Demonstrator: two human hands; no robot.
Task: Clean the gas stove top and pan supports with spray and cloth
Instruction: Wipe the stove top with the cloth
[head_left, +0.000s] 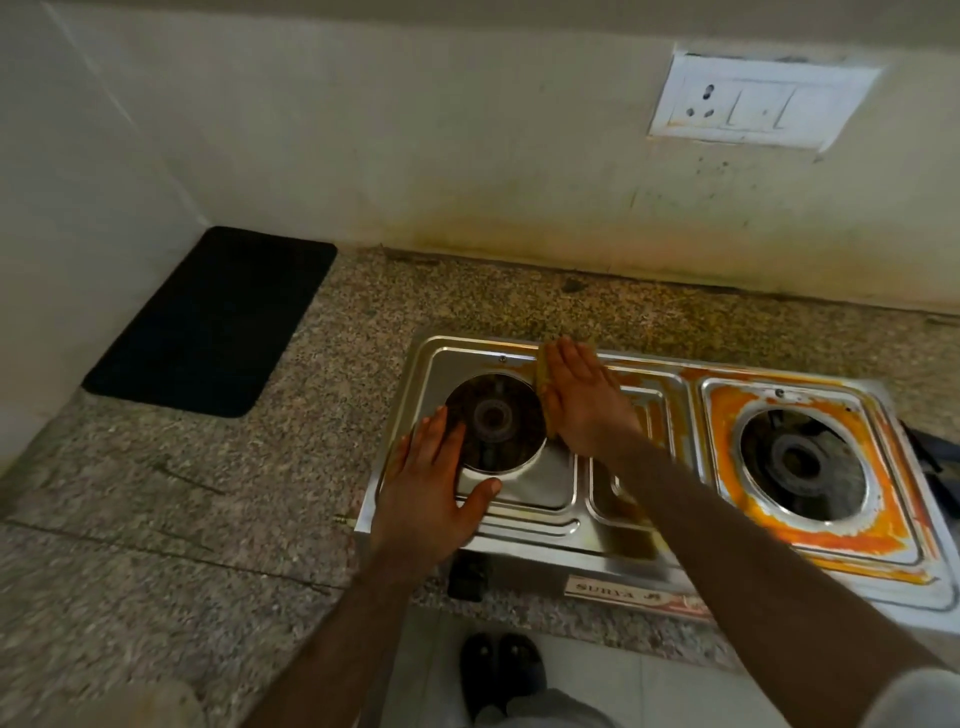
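Stove top (524, 483), steel, 2 burners, sits on the speckled counter (156, 519), long axis running 9 to 3 o'clock and tilted a bit, knob side facing the person. Left hand (434, 486) lies flat on the stove's near-left corner, fingers straight, thumb spread toward 3, fingertips at the rim of the left burner (493, 421). Right hand (582, 397) is further back, at approx 1 o'clock from that burner, fingers straight and together, pressing a yellowish cloth (545, 384) onto the steel; only the cloth's edge shows. Right burner (802, 462) is ringed w/ orange grime. Black mat (213, 322) lies at 10 o'clock. Switch plate (753, 101) on the wall behind.
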